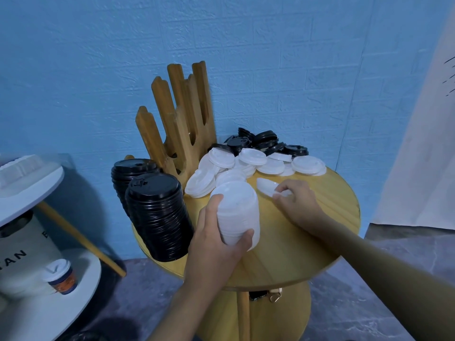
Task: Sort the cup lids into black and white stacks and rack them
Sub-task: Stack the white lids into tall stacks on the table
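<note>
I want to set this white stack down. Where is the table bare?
Bare wood: the table's near edge between left hand and right hand, and the right rim. Loose lids crowd the far side; black stacks fill the left.

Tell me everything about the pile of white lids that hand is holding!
The white lid stack is a tall column of many round lids nested together, looking like thin matte plastic, with ribbed edges down its side. It stands roughly upright over the wooden table, right of two black stacks. The left hand grips it round its left side and lower front. Whether its base touches the table is hidden.
</note>
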`<state>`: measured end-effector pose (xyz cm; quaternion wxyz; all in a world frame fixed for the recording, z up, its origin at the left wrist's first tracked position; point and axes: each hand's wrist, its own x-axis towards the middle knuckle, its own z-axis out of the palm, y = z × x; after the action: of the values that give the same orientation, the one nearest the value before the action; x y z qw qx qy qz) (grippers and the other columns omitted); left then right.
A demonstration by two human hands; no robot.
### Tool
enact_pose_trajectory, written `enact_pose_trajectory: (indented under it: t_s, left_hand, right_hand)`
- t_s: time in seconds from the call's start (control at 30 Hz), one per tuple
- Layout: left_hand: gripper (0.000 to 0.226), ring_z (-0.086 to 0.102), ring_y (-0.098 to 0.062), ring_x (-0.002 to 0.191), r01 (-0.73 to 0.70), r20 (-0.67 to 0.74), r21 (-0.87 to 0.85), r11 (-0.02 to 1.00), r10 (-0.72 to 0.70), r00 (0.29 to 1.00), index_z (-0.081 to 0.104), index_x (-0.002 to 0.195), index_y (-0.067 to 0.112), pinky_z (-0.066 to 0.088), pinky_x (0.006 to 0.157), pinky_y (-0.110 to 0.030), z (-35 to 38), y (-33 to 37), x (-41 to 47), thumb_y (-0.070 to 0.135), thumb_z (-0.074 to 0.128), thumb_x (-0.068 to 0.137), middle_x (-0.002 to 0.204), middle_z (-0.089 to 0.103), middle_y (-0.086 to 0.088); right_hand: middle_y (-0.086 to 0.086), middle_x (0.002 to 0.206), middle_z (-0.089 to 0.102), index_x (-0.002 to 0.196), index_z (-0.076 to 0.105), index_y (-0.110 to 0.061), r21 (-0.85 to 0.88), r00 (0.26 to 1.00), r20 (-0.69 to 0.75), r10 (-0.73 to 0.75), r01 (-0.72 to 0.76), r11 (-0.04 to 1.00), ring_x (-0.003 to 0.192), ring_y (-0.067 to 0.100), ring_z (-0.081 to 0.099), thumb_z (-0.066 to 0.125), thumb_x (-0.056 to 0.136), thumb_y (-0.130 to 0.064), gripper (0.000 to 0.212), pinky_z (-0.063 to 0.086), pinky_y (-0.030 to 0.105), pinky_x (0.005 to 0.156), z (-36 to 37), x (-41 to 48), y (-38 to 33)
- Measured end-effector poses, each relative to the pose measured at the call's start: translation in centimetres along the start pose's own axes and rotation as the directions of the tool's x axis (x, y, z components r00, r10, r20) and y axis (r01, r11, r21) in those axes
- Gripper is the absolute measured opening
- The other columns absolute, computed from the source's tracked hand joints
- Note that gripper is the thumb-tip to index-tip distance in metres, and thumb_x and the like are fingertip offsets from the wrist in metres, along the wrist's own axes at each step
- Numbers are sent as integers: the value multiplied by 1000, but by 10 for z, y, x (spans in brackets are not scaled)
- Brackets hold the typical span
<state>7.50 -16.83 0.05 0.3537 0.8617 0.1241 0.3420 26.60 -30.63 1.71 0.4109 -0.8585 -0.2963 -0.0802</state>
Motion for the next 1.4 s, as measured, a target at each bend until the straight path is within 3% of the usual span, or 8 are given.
enact_pose_trajectory:
  t_s: [0.17,0.37,0.53,0.73,0.93,1.1,1.23,1.4]
  left_hand:
    - [83,42,-3,116,11,3,-10,1000,-11,1000,18,138,52,52,91,-36,0,1,-1,51,76,78,129,38,25]
    - [84,44,-5,117,21,-1,-11,1000,-21,1000,18,139,52,51,91,-36,0,2,-2,51,76,78,130,38,24]
    - [84,42,-5,115,22,-3,-4,1000,-22,1000,15,136,55,51,91,-37,0,1,-2,50,76,78,130,38,24]
    - [86,40,-3,117,23,-3,3,1000,-23,1000,16,138,53,50,93,-35,2,0,-1,49,77,78,130,35,26]
    - [85,41,-4,114,25,-2,0,1000,-25,1000,16,137,54,49,89,-32,2,1,0,49,77,78,128,36,25]
    - [86,40,-4,115,32,3,4,999,-32,999,15,138,53,49,89,-32,2,1,0,52,76,78,130,34,26]
    - [86,36,1,109,16,12,-11,1000,-16,1000,11,136,58,45,84,-30,1,3,0,52,75,79,128,31,29]
    - [97,38,0,114,5,14,-41,999,-5,1000,-2,139,60,41,85,-29,-2,7,-2,52,74,80,136,31,24]
  right_hand:
    - [2,71,53,111,53,-17,510,946,-260,195,-37,860,61,7,47,54,99,-16,12,42,17,56,-11,-17,-7]
    - [4,83,55,115,55,-16,542,872,-254,420,-231,808,67,10,46,47,101,-15,16,39,25,57,-16,-8,9]
    - [5,110,61,107,65,-18,110,944,-226,240,-220,969,94,18,55,44,98,-29,25,48,34,78,-16,-2,21]
    - [-4,129,54,114,58,-32,-260,976,62,208,-186,948,118,21,50,61,86,-54,36,34,42,104,-15,-4,21]
    - [-4,104,60,92,49,-29,-214,974,36,224,-212,954,98,18,52,68,81,-52,32,35,39,91,-16,-6,16]
    - [-4,114,53,109,52,-19,127,981,-24,194,-190,974,105,15,50,77,80,-36,41,43,30,82,-28,-15,0]
    - [-14,125,52,120,55,-27,393,999,24,21,-29,919,117,1,50,76,83,-30,43,40,16,89,-45,-22,-35]
    - [-15,127,55,111,67,-27,425,966,130,-224,150,893,117,-1,53,76,84,-23,29,42,21,101,-50,-27,-76]
